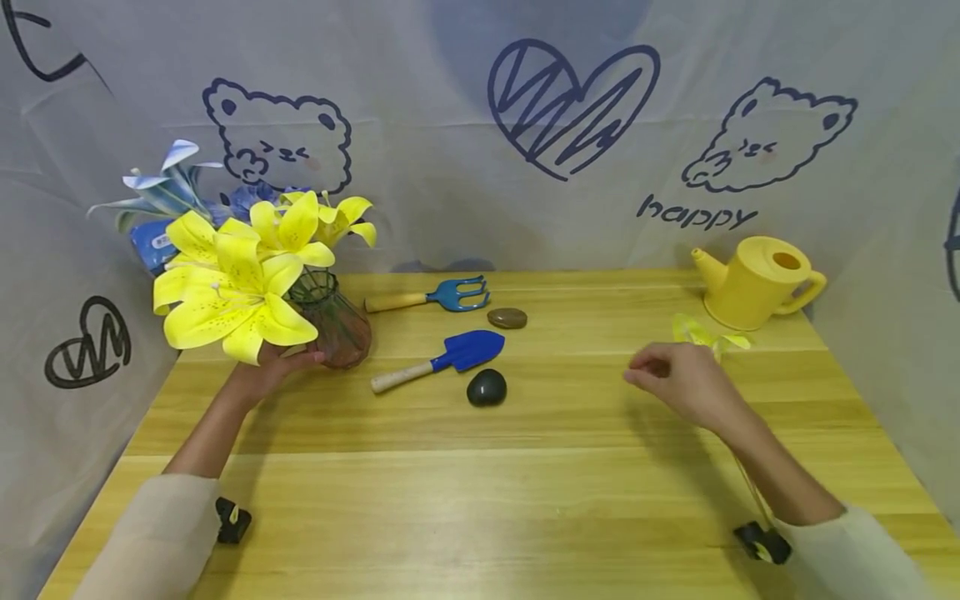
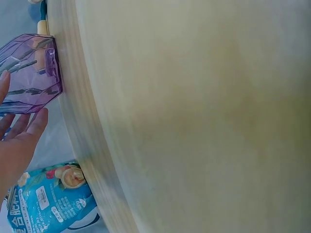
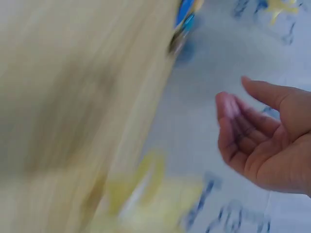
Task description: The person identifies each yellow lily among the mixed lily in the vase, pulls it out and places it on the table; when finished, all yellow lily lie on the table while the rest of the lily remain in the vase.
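Note:
My left hand (image 1: 262, 377) is at the left side of a see-through faceted vase (image 1: 341, 329), thumb across its front and fingers against its side in the left wrist view. Big yellow lilies (image 1: 236, 287) stand in the vase and partly cover the hand. My right hand (image 1: 686, 385) hovers over the right of the table, fingers loosely bent, holding nothing. Another yellow lily (image 1: 697, 331) shows just beyond it; its stem (image 1: 746, 479) runs beneath the forearm. The right wrist view shows the empty palm (image 3: 265, 138), with the flower blurred below.
Near the middle lie a blue hand fork (image 1: 453, 295), a blue trowel (image 1: 468, 350), a brown stone (image 1: 507, 317) and a black stone (image 1: 487, 387). A yellow watering can (image 1: 750, 283) stands back right. Behind the lilies are blue flowers (image 1: 168, 187) and a blue bag (image 2: 53, 199).

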The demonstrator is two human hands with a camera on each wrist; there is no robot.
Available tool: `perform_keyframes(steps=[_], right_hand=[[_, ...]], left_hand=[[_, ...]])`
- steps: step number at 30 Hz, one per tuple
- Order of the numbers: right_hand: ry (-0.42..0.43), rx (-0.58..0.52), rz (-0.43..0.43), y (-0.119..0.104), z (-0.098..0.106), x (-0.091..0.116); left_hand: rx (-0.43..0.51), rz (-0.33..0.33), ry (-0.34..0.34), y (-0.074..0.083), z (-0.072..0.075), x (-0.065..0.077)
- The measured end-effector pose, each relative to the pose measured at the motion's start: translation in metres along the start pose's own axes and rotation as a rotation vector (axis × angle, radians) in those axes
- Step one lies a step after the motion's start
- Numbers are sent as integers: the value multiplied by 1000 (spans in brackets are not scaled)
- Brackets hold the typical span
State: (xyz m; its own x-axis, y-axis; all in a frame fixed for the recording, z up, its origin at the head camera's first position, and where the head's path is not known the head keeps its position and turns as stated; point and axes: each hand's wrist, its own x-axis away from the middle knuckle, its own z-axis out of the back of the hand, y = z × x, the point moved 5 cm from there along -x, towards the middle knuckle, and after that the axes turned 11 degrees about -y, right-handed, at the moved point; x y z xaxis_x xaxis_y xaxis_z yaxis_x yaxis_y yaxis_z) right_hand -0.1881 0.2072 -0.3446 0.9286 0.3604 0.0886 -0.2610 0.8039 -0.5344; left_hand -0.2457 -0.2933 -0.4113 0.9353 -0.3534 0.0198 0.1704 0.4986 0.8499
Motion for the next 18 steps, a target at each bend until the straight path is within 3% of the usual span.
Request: perform_keyframes(steps=[4,10,13,18], right_hand=[[14,-177,175,-58,-24,-45],[6,-461,404,-141,-65,-112],[10,-525,489,-180,-82,-140],[-14,-520,526,-231,-106,-173]], left_hand=[[10,25,-15,-4,2,0],[-1,2,-31,-3,3,0],[-16,-41,-24,0,4,1],[37,-128,-36,9,4,1]])
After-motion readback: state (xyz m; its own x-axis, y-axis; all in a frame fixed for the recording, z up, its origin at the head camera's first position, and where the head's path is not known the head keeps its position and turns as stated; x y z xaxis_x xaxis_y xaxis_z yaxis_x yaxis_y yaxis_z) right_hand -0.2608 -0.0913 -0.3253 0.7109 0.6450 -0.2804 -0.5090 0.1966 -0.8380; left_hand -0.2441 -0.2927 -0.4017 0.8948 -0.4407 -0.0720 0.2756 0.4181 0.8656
